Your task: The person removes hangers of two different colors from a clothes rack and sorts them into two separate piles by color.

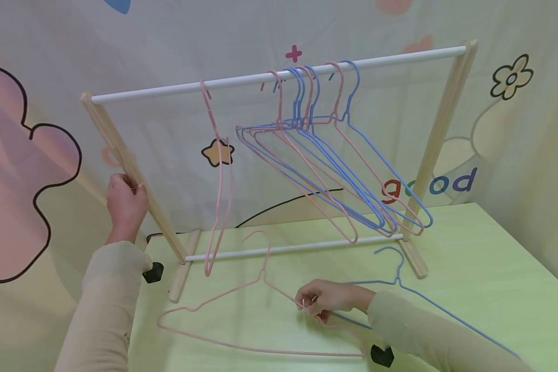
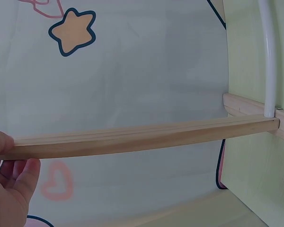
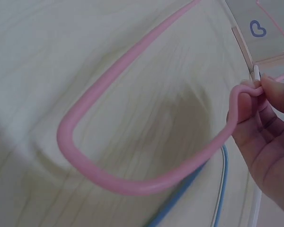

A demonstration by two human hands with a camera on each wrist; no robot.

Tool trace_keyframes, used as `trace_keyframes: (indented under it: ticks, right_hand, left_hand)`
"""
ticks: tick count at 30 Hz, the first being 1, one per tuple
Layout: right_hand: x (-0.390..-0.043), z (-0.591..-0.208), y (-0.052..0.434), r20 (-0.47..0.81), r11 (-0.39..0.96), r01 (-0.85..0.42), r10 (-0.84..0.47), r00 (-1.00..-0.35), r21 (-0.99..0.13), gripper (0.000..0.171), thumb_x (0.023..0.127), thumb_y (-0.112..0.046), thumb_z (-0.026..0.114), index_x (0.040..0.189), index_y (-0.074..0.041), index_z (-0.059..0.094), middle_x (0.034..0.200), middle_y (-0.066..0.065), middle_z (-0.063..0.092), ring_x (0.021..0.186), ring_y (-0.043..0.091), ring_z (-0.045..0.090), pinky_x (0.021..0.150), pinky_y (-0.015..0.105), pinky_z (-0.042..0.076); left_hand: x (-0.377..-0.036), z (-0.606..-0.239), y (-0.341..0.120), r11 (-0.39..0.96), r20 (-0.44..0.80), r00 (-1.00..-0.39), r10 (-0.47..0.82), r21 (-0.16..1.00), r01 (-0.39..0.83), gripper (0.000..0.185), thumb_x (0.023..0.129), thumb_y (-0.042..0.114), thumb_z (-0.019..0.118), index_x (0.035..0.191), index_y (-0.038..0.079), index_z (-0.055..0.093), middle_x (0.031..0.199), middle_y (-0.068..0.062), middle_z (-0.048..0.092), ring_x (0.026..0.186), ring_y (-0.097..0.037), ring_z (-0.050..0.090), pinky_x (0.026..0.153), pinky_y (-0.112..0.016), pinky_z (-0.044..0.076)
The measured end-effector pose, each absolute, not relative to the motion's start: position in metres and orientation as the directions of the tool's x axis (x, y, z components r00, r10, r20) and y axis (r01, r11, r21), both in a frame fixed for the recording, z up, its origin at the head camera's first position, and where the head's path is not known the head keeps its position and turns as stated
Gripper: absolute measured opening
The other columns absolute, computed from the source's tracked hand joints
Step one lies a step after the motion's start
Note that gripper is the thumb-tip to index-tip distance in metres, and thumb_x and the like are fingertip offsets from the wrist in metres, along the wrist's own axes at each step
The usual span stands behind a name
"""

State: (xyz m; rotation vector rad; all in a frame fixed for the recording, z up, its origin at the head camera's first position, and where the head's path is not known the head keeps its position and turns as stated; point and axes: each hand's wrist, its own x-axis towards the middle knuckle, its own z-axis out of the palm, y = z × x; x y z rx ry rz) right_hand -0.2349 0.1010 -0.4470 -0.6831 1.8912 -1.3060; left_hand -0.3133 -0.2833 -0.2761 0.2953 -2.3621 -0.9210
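Observation:
My left hand (image 1: 126, 202) grips the left wooden post (image 1: 137, 175) of a small clothes rack; in the left wrist view the thumb lies on one side of the post and the fingers on the other. With my right hand (image 1: 327, 298) I pinch a pink hanger (image 1: 214, 342) near its right shoulder, and its hook points up toward the rack. The right wrist view shows the hanger's rounded end (image 3: 132, 187) looping out from the thumb and fingers (image 3: 274, 94). Beneath and to the right, a blue hanger (image 1: 439, 309) lies on the table.
Several pink and blue hangers (image 1: 339, 186) hang from the white top rail (image 1: 158, 92), bunched right of its middle. A single pink hanger (image 1: 219, 201) hangs farther left. The rack's feet (image 1: 186, 271) stand on the light green table (image 1: 493, 248), before a printed curtain (image 1: 176, 155).

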Motion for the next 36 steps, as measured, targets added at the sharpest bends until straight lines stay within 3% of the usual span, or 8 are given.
trace_keyframes:
  ticks: [24,36]
  right_hand:
    - [-0.254,-0.471,0.063,-0.308,0.394,-0.010,-0.733,-0.606,-0.919,0.015,0.078,0.011,0.048,0.091,0.009,0.055,0.058,0.001,0.046,0.042,0.010,0.043,0.040,0.020,0.038]
    - [-0.255,-0.479,0.056,-0.270,0.448,-0.081,-0.663,-0.699,-0.890,0.019,0.074,0.012,0.051,0.085,0.002,0.063,0.054,0.003,0.051,0.037,0.009,0.042,0.037,0.018,0.037]
  left_hand:
    - [-0.312,-0.275,-0.281,0.732,0.433,-0.808,-0.401,0.682,0.002,0.031,0.089,0.015,0.041,0.112,-0.005,0.037,0.109,-0.023,0.044,0.099,-0.037,0.046,0.084,-0.044,0.038]
    - [-0.310,-0.274,-0.280,0.725,0.402,-0.823,-0.402,0.689,-0.018,0.032,0.090,0.016,0.041,0.114,-0.005,0.035,0.111,-0.024,0.043,0.100,-0.038,0.045,0.084,-0.045,0.038]
